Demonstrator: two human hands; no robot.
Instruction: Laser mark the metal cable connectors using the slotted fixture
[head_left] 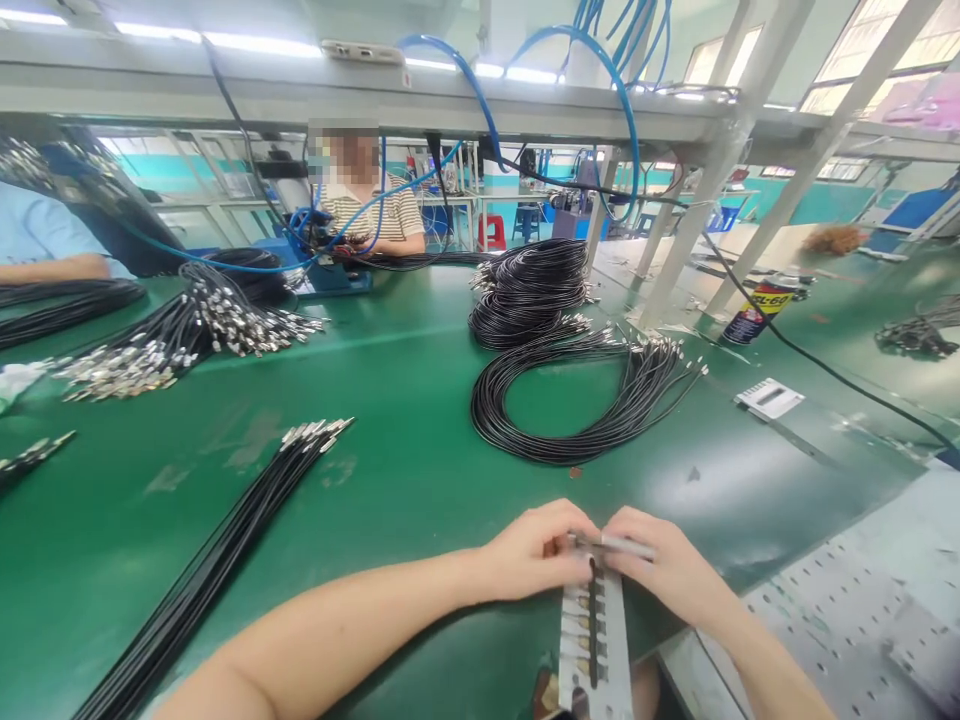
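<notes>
A slotted metal fixture with several small pieces along its middle lies at the table's front edge. At its far end my left hand is closed, its fingers pinched on a small metal part. Beside it my right hand is closed round a thin, light metal piece that lies across the fixture's top. The fingertips of both hands nearly meet. To the left, a long bundle of black cables with silver tips lies slantwise on the green table.
Coiled black cables and a looped bundle lie beyond my hands. More cables are at the left. A spray can and white block stand right. A person sits opposite; another person's sleeve shows far left.
</notes>
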